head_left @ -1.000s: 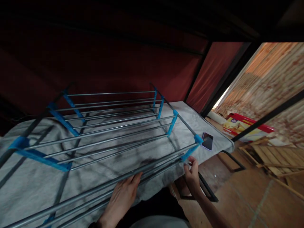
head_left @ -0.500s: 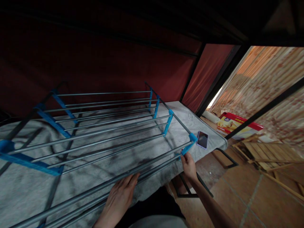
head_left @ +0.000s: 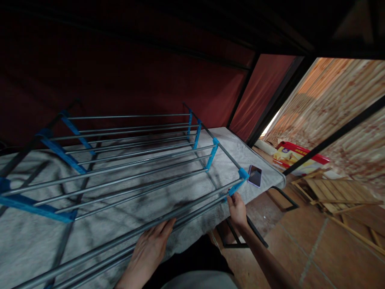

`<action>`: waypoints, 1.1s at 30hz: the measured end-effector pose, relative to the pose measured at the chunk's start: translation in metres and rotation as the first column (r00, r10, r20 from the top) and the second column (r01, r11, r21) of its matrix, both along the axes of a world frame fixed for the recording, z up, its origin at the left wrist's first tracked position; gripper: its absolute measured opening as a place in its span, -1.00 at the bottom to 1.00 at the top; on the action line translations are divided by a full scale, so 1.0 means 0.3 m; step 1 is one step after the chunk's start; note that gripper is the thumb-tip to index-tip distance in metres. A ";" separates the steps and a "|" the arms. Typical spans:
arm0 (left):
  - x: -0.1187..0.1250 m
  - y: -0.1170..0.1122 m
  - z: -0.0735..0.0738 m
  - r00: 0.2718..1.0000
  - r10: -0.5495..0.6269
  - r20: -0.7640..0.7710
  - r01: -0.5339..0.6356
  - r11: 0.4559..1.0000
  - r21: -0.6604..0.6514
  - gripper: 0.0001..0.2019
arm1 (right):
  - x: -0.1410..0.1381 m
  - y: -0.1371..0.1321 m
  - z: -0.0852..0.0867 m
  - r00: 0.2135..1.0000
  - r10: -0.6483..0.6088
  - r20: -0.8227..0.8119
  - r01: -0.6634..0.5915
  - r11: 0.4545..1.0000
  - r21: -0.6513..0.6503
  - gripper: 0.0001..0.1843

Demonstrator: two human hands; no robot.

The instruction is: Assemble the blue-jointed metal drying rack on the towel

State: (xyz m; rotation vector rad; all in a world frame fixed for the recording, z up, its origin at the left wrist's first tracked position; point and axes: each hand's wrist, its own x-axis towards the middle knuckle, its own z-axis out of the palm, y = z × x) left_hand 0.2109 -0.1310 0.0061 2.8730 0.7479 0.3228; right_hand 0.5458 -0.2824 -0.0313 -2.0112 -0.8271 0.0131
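A metal rack (head_left: 126,164) of grey rods and blue plastic side brackets lies on its side across a grey blanket (head_left: 39,245). My left hand (head_left: 148,251) rests flat with fingers stretched out against the nearest rods. My right hand (head_left: 237,208) is closed in a pinch at the nearest blue bracket (head_left: 239,184) at the rack's right end. A phone (head_left: 255,176) lies on the blanket just right of that bracket.
Dark red curtains hang behind the bed under a low black frame. To the right, a tiled floor holds a red and yellow box (head_left: 296,157), folded wooden slats (head_left: 339,194) and a black metal frame (head_left: 282,196).
The view has shifted slightly left and the rack sits a little lower. My right hand has closed in on the blue bracket's end. The left hand stays on the rods.
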 end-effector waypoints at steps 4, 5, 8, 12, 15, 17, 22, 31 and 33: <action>-0.005 0.002 -0.005 1.000 -0.012 0.010 0.012 1.000 0.001 -0.38 | 0.002 -0.001 0.000 1.000 0.004 0.000 -0.004 1.000 -0.006 -0.68; -0.005 0.003 -0.004 1.000 -0.014 0.013 0.014 1.000 -0.002 -0.38 | 0.002 -0.002 -0.001 1.000 0.005 0.003 -0.005 1.000 -0.008 -0.69; -0.004 0.005 -0.001 1.000 -0.029 -0.006 0.029 0.999 -0.025 -0.37 | -0.001 -0.003 -0.005 1.000 0.006 0.012 -0.006 1.000 0.001 -0.69; -0.004 -0.001 -0.003 1.000 -0.028 -0.013 0.028 0.999 -0.022 -0.38 | -0.005 -0.004 -0.008 1.000 0.004 0.012 -0.004 1.000 0.025 -0.71; -0.003 -0.005 -0.003 1.000 -0.016 0.009 0.016 1.000 0.016 -0.40 | -0.006 -0.004 -0.006 1.000 -0.005 0.007 0.005 1.000 0.013 -0.72; -0.001 -0.004 0.002 1.000 -0.023 0.014 0.023 0.999 0.026 -0.41 | -0.006 -0.004 -0.004 1.000 -0.016 0.008 0.016 1.000 -0.001 -0.71; 0.006 -0.003 0.008 1.000 -0.016 0.019 0.015 1.000 0.019 -0.41 | -0.011 -0.004 0.000 1.000 -0.013 0.011 0.013 1.000 -0.015 -0.69; 0.015 -0.007 0.021 0.999 -0.018 -0.039 0.016 0.999 -0.050 -0.40 | -0.008 -0.009 -0.024 0.999 0.019 -0.049 -0.017 0.999 0.041 -0.64; 0.014 -0.027 0.056 0.999 -0.009 -0.037 0.007 0.998 -0.069 -0.46 | -0.021 -0.042 -0.074 0.988 0.026 -0.151 -0.010 0.994 0.106 -0.54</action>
